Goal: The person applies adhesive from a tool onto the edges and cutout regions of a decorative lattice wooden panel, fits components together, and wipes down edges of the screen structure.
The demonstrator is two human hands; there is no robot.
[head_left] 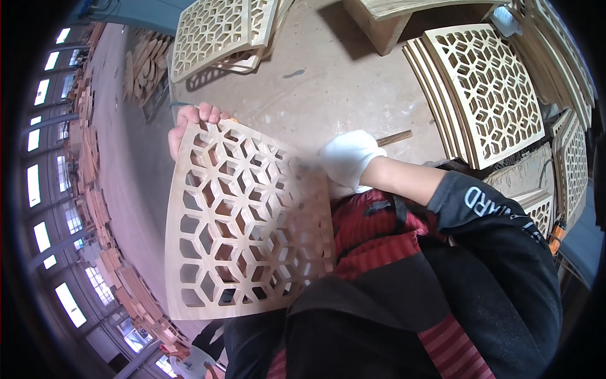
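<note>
A pale wooden lattice panel (252, 215) with star-and-diamond cut-outs stands tilted in front of me, its lower edge near my lap. My bare left hand (194, 123) is closed over its upper left corner, fingers curled across the top edge. At the panel's upper right corner is my right hand (350, 158) in a white glove, curled and slightly smeared by motion. Whatever that hand holds is hidden. A brown wooden stick (396, 137) shows just beyond the glove; I cannot tell whether it is held or lying on the table. The panel's right part is blurred.
The worn tabletop (303, 95) spreads beyond the panel. Stacked lattice panels (221, 31) lie at the far left, another stack (486, 95) at the right. A low wooden stand (379, 28) is at the back. More panels (573, 164) lean at the far right.
</note>
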